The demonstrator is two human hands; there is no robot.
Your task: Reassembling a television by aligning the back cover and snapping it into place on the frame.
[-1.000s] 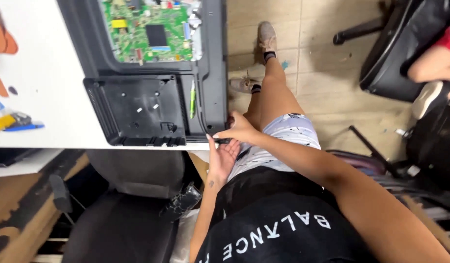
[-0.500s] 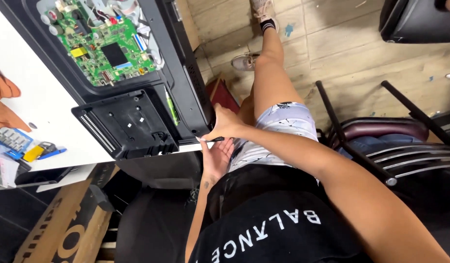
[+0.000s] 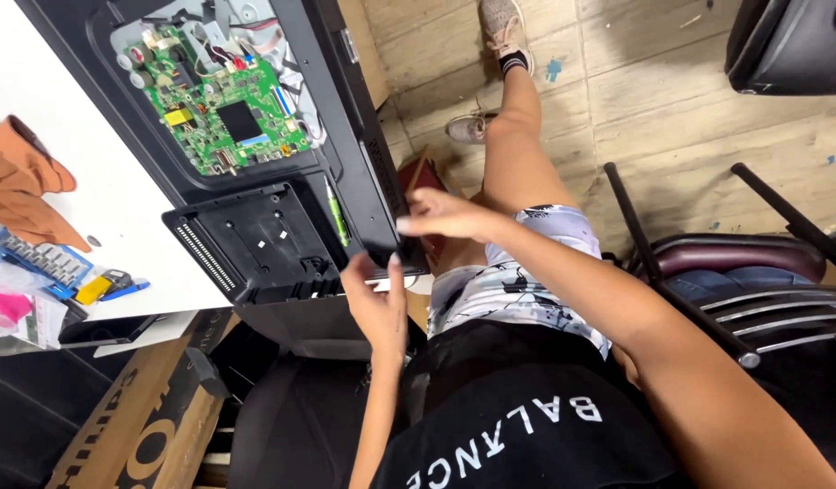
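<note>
Orange cloth (image 3: 24,181) lies at the far left of the desk (image 3: 119,217), well away from the TV (image 3: 354,136), with a blue tool (image 3: 51,263) just below it. The TV lies face down on the desk, its back opened. Inside the TV's upper part sits a green board (image 3: 228,109). Below the board, also within the TV's back, is a black ribbed panel (image 3: 255,244). A slim green tool (image 3: 336,213) rests beside the panel, near the TV's right rim.

The left hand (image 3: 377,303) is at the TV's near corner, which overhangs the desk. It is open, palm turned up and fingers loosely together, their tips touching the rim. I see nothing held in it. The right hand (image 3: 445,215) comes in from the TV's right, fingers stretched out flat and slightly spread, their tips on the same rim just above the left hand (no clamp or pinch that I can make out).

By my judgement the work in hand is feeling along this corner of the TV's back, both hands placed but not yet gripping. A further move would call for a firm hold on the rim, and for care that the overhanging TV does not tip off the desk. Right of the TV, well apart, stands a chair (image 3: 735,272).
</note>
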